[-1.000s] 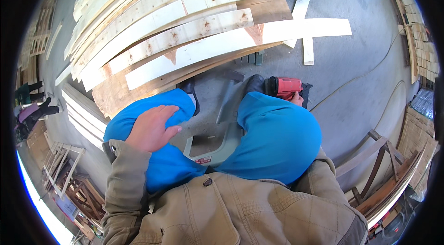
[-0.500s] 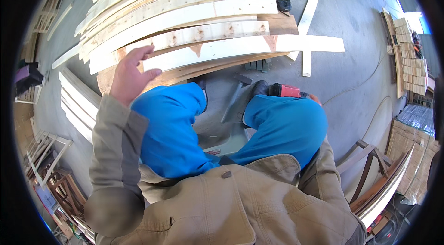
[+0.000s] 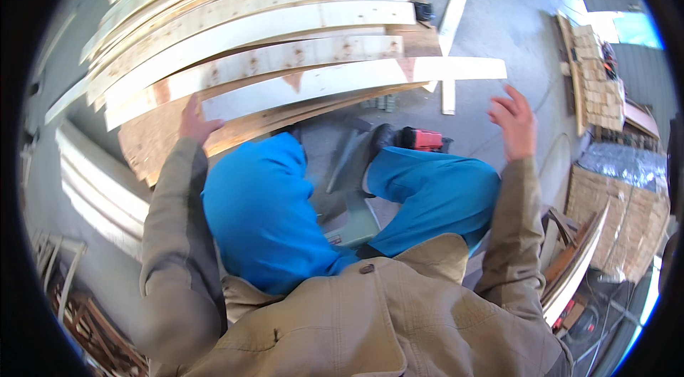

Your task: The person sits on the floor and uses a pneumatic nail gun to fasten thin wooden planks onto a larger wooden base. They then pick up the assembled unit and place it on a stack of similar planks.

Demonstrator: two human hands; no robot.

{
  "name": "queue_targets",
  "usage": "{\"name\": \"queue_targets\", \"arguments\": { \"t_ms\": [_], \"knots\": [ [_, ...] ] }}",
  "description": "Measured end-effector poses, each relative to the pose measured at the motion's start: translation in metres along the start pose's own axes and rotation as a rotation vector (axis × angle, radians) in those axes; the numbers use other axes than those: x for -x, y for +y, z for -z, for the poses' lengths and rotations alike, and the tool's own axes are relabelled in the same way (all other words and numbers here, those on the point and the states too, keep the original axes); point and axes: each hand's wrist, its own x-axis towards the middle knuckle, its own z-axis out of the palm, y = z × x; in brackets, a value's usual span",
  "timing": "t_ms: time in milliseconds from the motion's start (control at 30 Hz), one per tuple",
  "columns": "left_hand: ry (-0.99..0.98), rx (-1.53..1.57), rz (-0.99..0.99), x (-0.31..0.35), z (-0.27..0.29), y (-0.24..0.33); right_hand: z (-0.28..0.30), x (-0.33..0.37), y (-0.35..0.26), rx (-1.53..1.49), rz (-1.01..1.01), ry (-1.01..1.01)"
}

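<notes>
Left hand: your left hand (image 3: 196,123), thumb and fingers spread, is at the left end of the front board (image 3: 356,78); I cannot tell whether it touches the wood
Right hand: your right hand (image 3: 513,121) holds nothing, its fingers parted and lightly bent, near the board's other end, out past the counter's right edge
Reach: one hand near each end probably suits a piece this long, since a grip at one end alone would let it tip
Front board: it lies along the front edge of the counter (image 3: 160,138), its right end jutting past the right edge, perhaps so that you have an end free to take hold of
Boards behind: the stack of boards (image 3: 249,10) runs toward the counter's far edge, seemingly laid lengthwise to keep them in order
Tape measure: the black tape measure (image 3: 423,11) sits by the counter's right edge, likely parked clear of the wood
Tools below: the red nail gun (image 3: 422,139) and the hammer (image 3: 345,156) are on the floor in front of you, apparently for quick reach
</notes>
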Motion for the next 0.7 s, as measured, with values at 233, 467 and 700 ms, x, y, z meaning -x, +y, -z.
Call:
{"name": "queue_targets", "arguments": {
  "t_ms": [233,467,700],
  "knots": [
    [-0.219,0.338,0.040,-0.028,-0.004,-0.023,-0.105,-0.007,0.001,0.377,0.092,-0.394],
    [-0.107,-0.005,0.049,-0.010,0.029,0.012,-0.110,-0.003,-0.012,0.462,0.072,-0.385],
    [-0.086,0.070,0.087,-0.019,0.025,0.028,-0.111,-0.003,-0.013,0.486,0.039,-0.482]
  ]
}}
